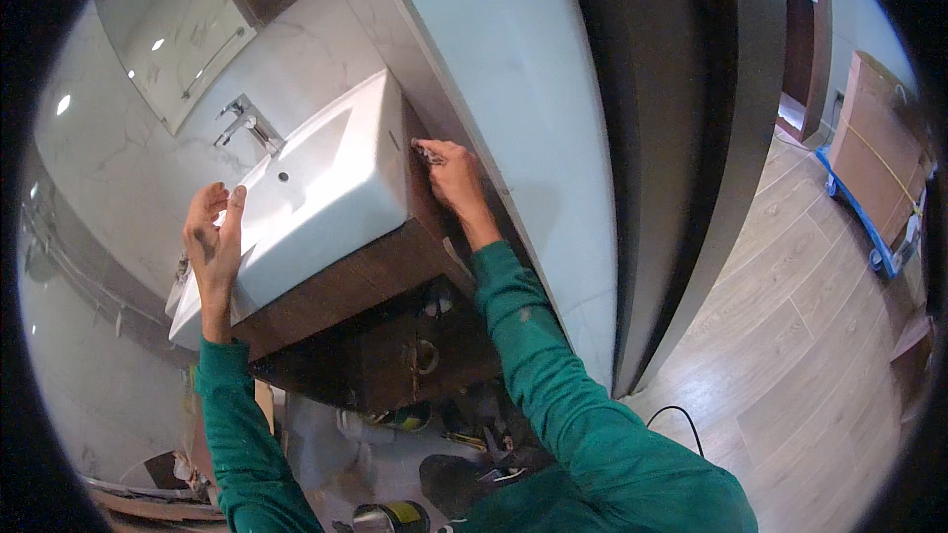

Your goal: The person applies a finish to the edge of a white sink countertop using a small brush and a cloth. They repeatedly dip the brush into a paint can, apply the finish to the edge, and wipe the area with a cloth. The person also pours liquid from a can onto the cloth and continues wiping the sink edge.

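Observation:
A white rectangular washbasin (370, 173) with a chrome faucet (259, 130) sits on a dark brown wooden vanity cabinet (336, 281). Over the basin's front left part my left hand (210, 242) is raised, its fingers pointing up and apart from the thumb, with nothing in it. A dark smudge marks this hand. At the basin's right end, my right hand (456, 178) is closed, its fingertips pinching something small and greyish beside the basin's side wall. The fingers hide most of that object, so its kind cannot be made out. Below the basin, the cabinet front is open and dark inside.
A marble-look wall end (513, 69) stands close by my right arm. A mirror (183, 35) hangs behind the faucet. Tins (395, 516) and tools lie on the floor below. Far right, a cardboard-wrapped panel (874, 153) rests on a blue-edged dolly (854, 207).

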Demonstrator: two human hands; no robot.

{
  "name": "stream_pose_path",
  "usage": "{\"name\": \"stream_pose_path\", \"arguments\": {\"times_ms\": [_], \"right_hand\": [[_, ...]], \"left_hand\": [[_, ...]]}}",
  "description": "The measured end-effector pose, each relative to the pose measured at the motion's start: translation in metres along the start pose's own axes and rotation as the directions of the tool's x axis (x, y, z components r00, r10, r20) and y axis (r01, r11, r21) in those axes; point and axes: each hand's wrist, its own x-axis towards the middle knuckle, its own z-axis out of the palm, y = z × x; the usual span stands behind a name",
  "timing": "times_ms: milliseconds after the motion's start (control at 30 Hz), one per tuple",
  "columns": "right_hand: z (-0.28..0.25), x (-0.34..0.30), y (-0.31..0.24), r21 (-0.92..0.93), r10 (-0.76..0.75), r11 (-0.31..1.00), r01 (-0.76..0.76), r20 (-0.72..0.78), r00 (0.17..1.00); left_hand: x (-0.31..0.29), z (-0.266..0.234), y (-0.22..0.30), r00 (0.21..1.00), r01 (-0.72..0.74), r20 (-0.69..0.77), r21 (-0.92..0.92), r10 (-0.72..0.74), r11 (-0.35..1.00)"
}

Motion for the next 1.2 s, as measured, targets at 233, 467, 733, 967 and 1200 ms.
{"name": "stream_pose_path", "arguments": {"times_ms": [233, 467, 733, 967, 1200], "right_hand": [[0.011, 0.023, 0.015, 0.158, -0.032, 0.987, 0.022, 0.057, 0.998], [-0.004, 0.001, 0.005, 0.0, 0.006, 1.0, -0.006, 0.049, 0.999], [0.045, 0.084, 0.073, 0.117, 0.086, 0.989, -0.092, 0.056, 0.995], [0.058, 0.115, 0.089, 0.174, 0.065, 0.982, -0.071, 0.044, 0.997], [0.073, 0.144, 0.107, 0.143, 0.094, 0.985, -0.096, 0.021, 0.995]], "left_hand": [[0.0, 0.0, -0.005, 0.998, -0.046, 0.036, 0.015, 0.046, 0.999], [-0.003, 0.001, -0.005, 0.999, -0.029, 0.019, -0.009, 0.029, 1.0], [-0.003, 0.0, 0.001, 0.994, -0.111, -0.012, 0.024, 0.111, 0.994], [-0.004, 0.001, 0.001, 0.993, -0.115, -0.039, 0.016, 0.115, 0.993], [-0.007, 0.001, 0.003, 0.996, -0.071, -0.049, 0.037, 0.073, 0.997]]}}
